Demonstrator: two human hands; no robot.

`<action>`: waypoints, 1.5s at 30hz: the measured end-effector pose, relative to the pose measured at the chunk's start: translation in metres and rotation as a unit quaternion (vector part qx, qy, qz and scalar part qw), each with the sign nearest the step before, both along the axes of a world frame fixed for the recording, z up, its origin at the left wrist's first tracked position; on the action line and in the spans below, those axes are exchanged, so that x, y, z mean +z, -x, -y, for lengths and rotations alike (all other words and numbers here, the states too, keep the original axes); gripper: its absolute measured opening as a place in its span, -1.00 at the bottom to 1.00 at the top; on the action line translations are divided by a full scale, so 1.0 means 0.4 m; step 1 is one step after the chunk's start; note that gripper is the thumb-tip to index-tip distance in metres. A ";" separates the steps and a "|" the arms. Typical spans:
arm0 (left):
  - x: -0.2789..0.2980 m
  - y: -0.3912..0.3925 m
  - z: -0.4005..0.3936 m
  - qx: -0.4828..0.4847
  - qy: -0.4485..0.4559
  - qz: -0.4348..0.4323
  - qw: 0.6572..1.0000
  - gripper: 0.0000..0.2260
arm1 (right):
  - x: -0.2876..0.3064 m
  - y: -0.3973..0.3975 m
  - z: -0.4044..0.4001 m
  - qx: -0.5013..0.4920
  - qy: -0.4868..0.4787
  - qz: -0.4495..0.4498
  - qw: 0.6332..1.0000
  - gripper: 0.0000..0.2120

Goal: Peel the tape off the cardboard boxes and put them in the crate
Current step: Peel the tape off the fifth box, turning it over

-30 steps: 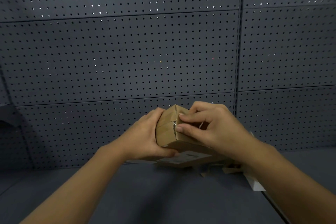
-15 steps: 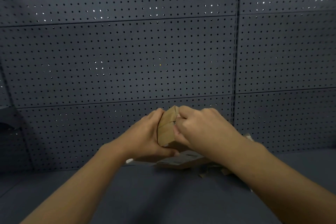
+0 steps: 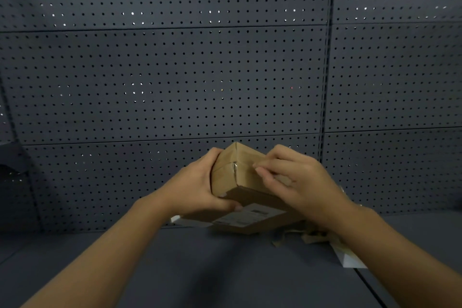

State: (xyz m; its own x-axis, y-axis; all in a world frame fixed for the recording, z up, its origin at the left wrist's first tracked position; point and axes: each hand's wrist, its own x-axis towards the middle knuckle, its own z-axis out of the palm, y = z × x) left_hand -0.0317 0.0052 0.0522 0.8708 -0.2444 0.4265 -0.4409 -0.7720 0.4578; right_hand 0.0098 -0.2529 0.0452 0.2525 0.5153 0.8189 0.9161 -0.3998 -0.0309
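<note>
Head camera, looking down over my forearms: I hold a small cardboard box [image 3: 232, 172] up in front of a dark grey pegboard wall [image 3: 175, 77], above the grey table [image 3: 200, 270]. My left hand [image 3: 197, 190] wraps around the box's left end, fingers curled over the top edge and thumb hooked under the lower edge. My right hand [image 3: 297, 182] lies over the box's right side with the fingers [image 3: 265, 170] curled onto the top face near a seam of brown tape [image 3: 235, 166]; whether they pinch the tape itself or only press on the cardboard I cannot tell. The box is tilted, one corner pointing up, clear of the table. Directly beneath it a second, flatter cardboard box [image 3: 252, 220] with a white printed label [image 3: 247, 217] rests on the table. Loose brown strips of tape [image 3: 295, 235] lie on the table just right of that box, partly behind my right wrist. A white object [image 3: 350, 260] lies on the table beside my right forearm; what it is I cannot tell.
</note>
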 end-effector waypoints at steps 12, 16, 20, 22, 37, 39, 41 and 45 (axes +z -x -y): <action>-0.078 -0.014 -0.039 -0.083 0.122 -0.083 0.985 -0.05 | -0.028 -0.042 0.040 0.082 -0.037 -0.233 0.968 -0.72; -0.099 -0.019 -0.026 -0.052 0.091 -0.026 0.994 0.13 | -0.070 -0.066 0.002 0.056 -0.027 -0.213 0.975 -0.72; -0.125 -0.025 -0.031 -0.044 0.098 -0.003 0.994 0.09 | -0.097 -0.079 -0.035 0.035 -0.057 -0.178 0.982 -0.76; -0.131 -0.025 -0.035 -0.026 0.090 0.003 0.996 0.08 | -0.105 -0.073 -0.058 0.005 -0.092 -0.174 0.980 -0.79; -0.151 -0.009 -0.006 0.062 -0.006 0.024 0.998 -0.18 | -0.182 -0.059 -0.167 -0.090 -0.203 -0.092 0.971 -0.93; -0.154 -0.005 -0.010 0.070 -0.006 0.021 0.997 -0.17 | -0.186 -0.060 -0.179 -0.090 -0.203 -0.088 0.971 -0.89; -0.161 -0.002 -0.015 0.081 -0.002 0.018 0.997 -0.17 | -0.189 -0.062 -0.189 -0.087 -0.201 -0.091 0.972 -0.88; -0.180 0.005 -0.026 0.084 0.007 0.014 0.996 -0.17 | -0.210 -0.061 -0.194 -0.073 -0.196 -0.065 0.976 -0.85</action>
